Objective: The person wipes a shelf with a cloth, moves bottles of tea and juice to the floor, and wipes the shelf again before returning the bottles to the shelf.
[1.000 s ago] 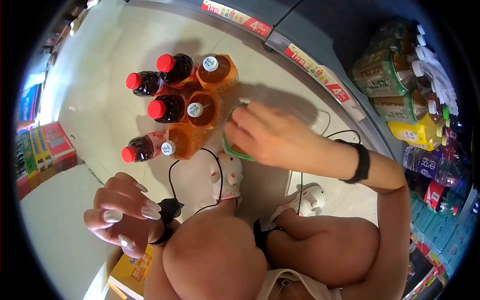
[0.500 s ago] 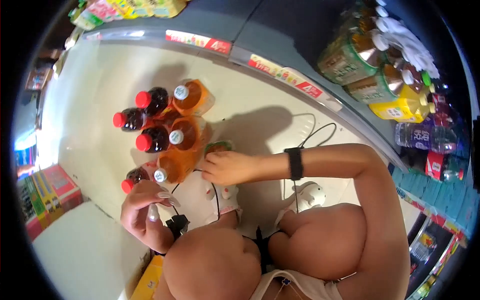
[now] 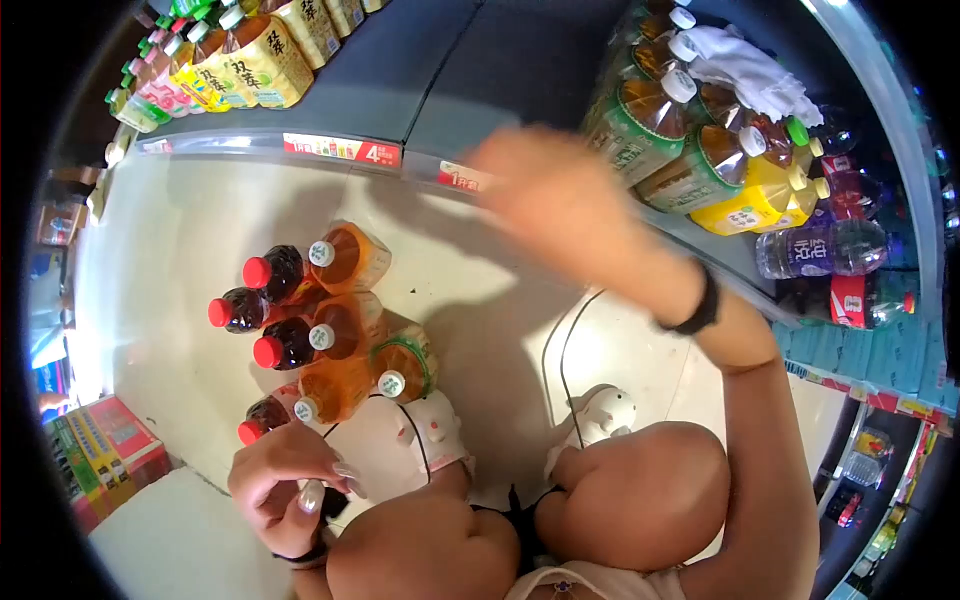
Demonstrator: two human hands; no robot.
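My right hand (image 3: 550, 205) is smeared by motion, raised over the front edge of the grey shelf (image 3: 440, 125); whether its fingers hold anything does not show. Low on the left, my left hand (image 3: 285, 490) is closed with bent fingers, near a black object partly hidden behind it. Between the hands, a group of bottles stands on the floor: dark bottles with red caps (image 3: 290, 342), orange drinks with white caps (image 3: 340, 385), and one green-labelled bottle (image 3: 405, 362) at the group's right side. A thin black cable (image 3: 415, 430) runs past my left foot.
Large green-labelled bottles (image 3: 630, 125), yellow bottles (image 3: 750, 205) and a white cloth (image 3: 750, 70) are on the shelf to the right. Yellow-labelled drinks (image 3: 265, 70) line the upper left. A printed carton (image 3: 105, 455) stands at far left, and white slippers (image 3: 435, 430) are underfoot.
My right hand has left the green-labelled bottle and swung up and forward to the shelf edge. My left hand stays low and closed. The view has shifted, showing more of the shelf.
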